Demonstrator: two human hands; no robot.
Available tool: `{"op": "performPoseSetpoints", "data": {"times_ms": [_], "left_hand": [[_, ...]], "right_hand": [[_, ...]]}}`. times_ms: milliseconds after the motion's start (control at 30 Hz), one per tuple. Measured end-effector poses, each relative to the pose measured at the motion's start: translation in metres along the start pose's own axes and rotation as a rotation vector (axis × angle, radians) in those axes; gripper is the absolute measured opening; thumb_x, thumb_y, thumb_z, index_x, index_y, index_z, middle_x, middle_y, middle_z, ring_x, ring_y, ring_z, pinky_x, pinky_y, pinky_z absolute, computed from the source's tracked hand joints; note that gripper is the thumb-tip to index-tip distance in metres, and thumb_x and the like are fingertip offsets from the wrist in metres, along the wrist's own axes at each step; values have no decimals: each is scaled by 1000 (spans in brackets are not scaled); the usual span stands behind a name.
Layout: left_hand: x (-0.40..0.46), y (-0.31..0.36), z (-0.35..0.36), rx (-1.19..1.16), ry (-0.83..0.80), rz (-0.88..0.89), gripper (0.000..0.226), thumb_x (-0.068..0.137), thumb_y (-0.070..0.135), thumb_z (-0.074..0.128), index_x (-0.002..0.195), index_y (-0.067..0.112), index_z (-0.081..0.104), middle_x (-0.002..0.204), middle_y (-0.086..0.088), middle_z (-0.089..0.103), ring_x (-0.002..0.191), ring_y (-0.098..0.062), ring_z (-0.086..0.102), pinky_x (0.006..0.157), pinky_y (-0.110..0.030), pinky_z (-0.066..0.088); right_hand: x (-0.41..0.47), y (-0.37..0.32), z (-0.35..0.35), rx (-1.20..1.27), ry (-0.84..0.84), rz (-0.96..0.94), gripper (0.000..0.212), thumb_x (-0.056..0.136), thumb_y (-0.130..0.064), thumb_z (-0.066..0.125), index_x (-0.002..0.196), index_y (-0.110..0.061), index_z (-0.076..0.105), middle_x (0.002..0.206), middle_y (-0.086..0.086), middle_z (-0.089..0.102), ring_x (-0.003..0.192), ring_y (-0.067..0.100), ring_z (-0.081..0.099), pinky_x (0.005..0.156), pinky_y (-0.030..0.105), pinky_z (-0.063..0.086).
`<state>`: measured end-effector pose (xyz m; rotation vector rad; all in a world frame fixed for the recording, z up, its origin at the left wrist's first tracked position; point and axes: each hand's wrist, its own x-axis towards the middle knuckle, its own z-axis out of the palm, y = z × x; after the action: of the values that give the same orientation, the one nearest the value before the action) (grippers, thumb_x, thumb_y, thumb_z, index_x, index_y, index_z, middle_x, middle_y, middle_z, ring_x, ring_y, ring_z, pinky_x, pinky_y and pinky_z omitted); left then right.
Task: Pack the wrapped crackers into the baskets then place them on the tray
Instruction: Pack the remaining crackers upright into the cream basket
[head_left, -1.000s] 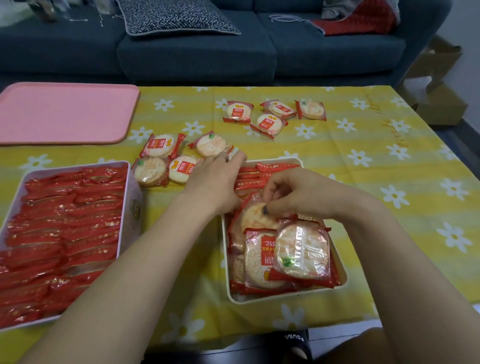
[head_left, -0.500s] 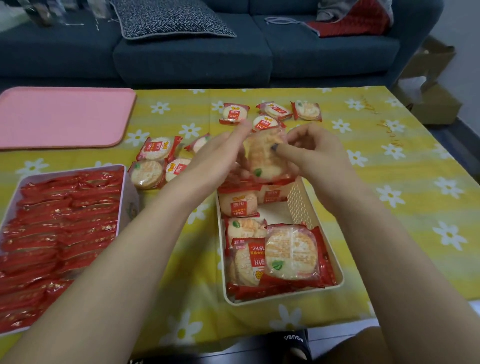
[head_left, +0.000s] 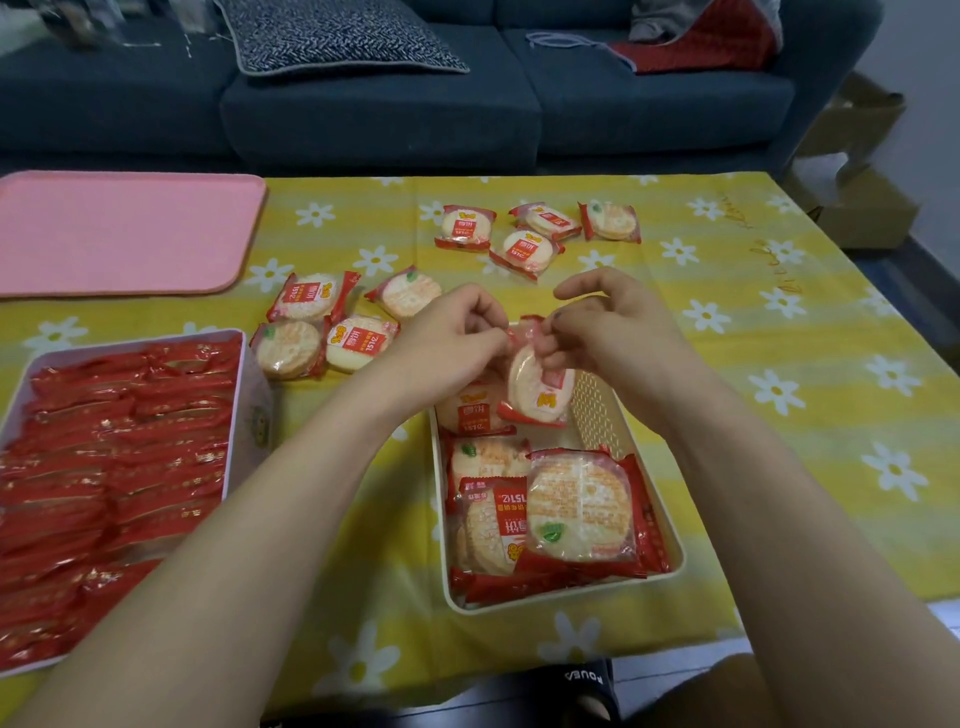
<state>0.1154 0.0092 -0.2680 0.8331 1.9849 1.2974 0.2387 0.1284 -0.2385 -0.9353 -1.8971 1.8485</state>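
Note:
A cream basket in front of me holds several wrapped crackers, some flat, some on edge. Above its far end hangs one wrapped cracker, its top wrapper edge pinched by my left hand and my right hand. A second basket at the left is filled with red-wrapped crackers standing on edge. Loose crackers lie in two groups on the yellow cloth: one group beside the left basket, another group farther back. The pink tray lies at the far left with nothing on it.
The table wears a yellow cloth with white daisies. A dark blue sofa with a patterned cushion runs along its far side. Cardboard boxes stand on the floor at the far right. A black sandal shows under the near edge.
The held cracker has come down and toward me from above the basket's far end. Both hands now pinch its top edge instead of holding its sides.

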Motion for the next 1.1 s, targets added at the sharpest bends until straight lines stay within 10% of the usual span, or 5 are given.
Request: {"op": "performPoseSetpoints", "data": {"times_ms": [267,500,833,1100], "left_hand": [[-5,1,8,171,-83,108,52,75,8,83,116,19,54,92,-2,65,74,-17,65,80,-44,57],[-3,5,0,41,-12,139,41,78,5,77,109,23,57,96,-1,70,77,-12,63,82,-43,58],[-8,8,-8,-8,-39,174,45,79,15,84,115,19,58,111,2,68,90,-7,65,78,-22,55],[-6,6,-1,187,-49,303,33,78,12,79,101,24,59,91,10,64,83,-5,61,73,-22,51]], "right_hand": [[4,1,0,-22,32,36,32,89,11,41,114,-4,53,91,17,68,79,29,70,76,39,61],[-2,-2,-16,-516,-9,-296,57,77,-6,71,125,-35,59,114,-12,64,93,11,56,70,14,46],[-9,-5,-35,-472,-178,-159,21,85,0,69,97,-17,76,92,17,67,75,25,66,73,33,60],[-3,7,-39,-659,-78,-227,29,79,-7,74,103,-22,66,102,-3,69,98,19,63,76,20,49]]}}
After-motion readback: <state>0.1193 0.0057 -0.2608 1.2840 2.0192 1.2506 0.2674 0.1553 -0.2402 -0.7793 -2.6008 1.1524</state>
